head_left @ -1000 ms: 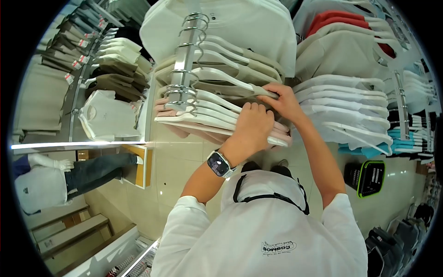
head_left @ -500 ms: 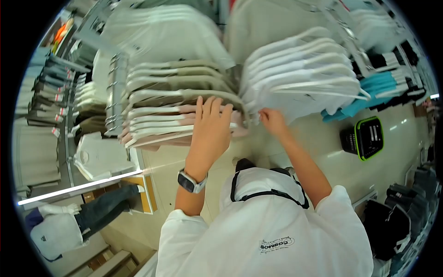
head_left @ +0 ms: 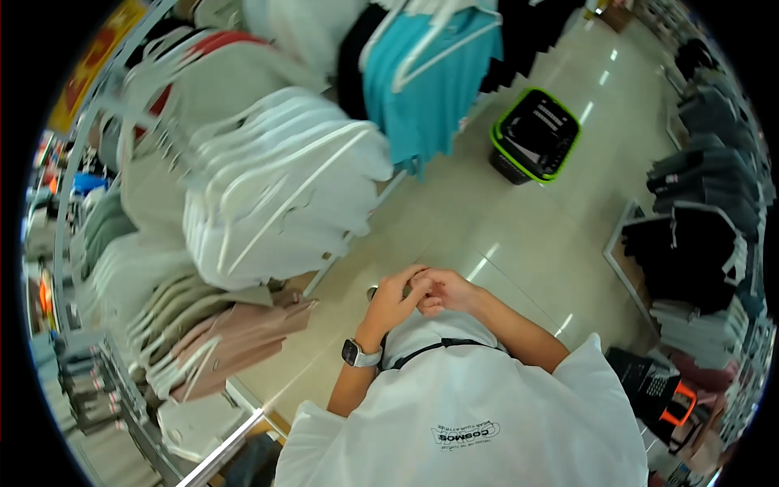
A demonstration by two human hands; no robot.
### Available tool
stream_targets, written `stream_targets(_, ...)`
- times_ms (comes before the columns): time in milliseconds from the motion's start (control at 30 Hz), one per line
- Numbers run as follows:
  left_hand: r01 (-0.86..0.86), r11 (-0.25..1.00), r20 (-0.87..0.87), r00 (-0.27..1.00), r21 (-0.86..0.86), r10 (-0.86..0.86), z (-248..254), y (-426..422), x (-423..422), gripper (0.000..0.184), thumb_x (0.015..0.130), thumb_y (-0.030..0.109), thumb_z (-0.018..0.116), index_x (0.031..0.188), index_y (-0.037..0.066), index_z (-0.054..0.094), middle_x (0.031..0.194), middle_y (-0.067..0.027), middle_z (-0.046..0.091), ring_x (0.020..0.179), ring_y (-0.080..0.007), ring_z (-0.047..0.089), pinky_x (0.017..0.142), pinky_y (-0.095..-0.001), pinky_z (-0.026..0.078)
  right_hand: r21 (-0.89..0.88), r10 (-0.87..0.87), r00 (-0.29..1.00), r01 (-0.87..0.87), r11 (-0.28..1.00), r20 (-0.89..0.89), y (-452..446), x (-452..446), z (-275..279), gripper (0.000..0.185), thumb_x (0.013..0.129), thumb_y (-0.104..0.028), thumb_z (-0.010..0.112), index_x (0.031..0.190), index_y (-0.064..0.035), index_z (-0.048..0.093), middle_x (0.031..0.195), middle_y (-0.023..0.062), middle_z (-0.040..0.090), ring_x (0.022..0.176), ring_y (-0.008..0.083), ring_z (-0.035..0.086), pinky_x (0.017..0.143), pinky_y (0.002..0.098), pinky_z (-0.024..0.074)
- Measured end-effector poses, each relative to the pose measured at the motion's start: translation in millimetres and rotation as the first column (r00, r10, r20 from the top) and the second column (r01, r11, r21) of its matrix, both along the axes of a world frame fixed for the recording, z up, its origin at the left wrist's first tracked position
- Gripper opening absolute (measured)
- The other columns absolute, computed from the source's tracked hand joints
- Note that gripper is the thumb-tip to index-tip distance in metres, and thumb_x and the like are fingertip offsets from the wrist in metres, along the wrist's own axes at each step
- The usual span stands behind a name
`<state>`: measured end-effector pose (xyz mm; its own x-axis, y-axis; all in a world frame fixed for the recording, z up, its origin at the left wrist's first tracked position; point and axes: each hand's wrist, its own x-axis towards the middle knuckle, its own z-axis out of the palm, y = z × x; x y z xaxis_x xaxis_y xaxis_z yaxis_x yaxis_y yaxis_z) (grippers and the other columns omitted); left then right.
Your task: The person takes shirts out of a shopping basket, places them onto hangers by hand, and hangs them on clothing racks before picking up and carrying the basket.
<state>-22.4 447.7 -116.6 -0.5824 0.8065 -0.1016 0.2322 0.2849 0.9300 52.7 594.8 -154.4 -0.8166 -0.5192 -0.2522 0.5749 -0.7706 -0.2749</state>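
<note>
My left hand (head_left: 393, 303), with a watch (head_left: 360, 354) on its wrist, meets my right hand (head_left: 443, 290) in front of my waist. The fingers of both are curled and touch each other; anything between them is hidden. To the left of my hands, white garments (head_left: 316, 195) hang on white hangers, apart from my hands. Below these on the left are beige garments (head_left: 182, 304) and pink garments (head_left: 264, 337), also on hangers.
Turquoise garments (head_left: 422, 97) hang at the top centre. A black basket with a green rim (head_left: 535, 136) stands on the tiled floor (head_left: 454, 211). Black garments (head_left: 690, 252) hang on the right, above a dark basket with an orange part (head_left: 680, 403) at the lower right.
Both hands have left the hanging garments and come together at my waist. The view has turned right, so the racks now lie further left.
</note>
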Motion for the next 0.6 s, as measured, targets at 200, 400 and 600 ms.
stream_targets(200,0.328,0.938,0.496,0.8,0.112,-0.339,0.6,111.5,-2.3,0.033,0.088,0.027,0.058,0.103,-0.002,0.059,0.078,-0.0078,0.061,0.062,-0.0123,0.057,0.054,-0.0254,0.046,-0.261,-0.104,0.991,0.079,0.962,-0.085,97.4,35.2,-2.9,0.038,0.095,-0.041,0.036,0.073,-0.0119,0.044,0.046,-0.0033,0.027,0.032,0.0111,0.029,0.037,0.0268,0.026)
stream_targets(400,0.392,0.898,0.455,0.775,0.199,-0.439,-37.3,233.8,-13.4,0.013,0.083,0.014,0.052,0.077,0.002,0.051,0.07,0.0015,0.051,0.066,-0.0053,0.043,0.057,-0.0219,0.037,-0.285,-0.19,0.98,0.2,0.937,0.064,188.9,32.9,-7.5,0.037,0.097,-0.04,0.034,0.083,-0.0154,0.058,0.039,-0.0023,0.031,0.031,0.0105,0.03,0.036,0.0268,0.0285)
stream_targets(600,0.321,0.908,0.43,0.803,0.271,-0.412,-62.0,370.7,-54.6,0.015,0.082,0.013,0.049,0.076,-0.001,0.054,0.069,0.0,0.054,0.067,-0.0072,0.048,0.058,-0.0233,0.039,-0.269,-0.295,0.954,0.297,0.916,0.049,313.5,-18.5,-22.2,0.044,0.097,-0.032,0.035,0.064,-0.0122,0.056,0.032,-0.0037,0.028,0.028,0.0127,0.028,0.036,0.0265,0.0287)
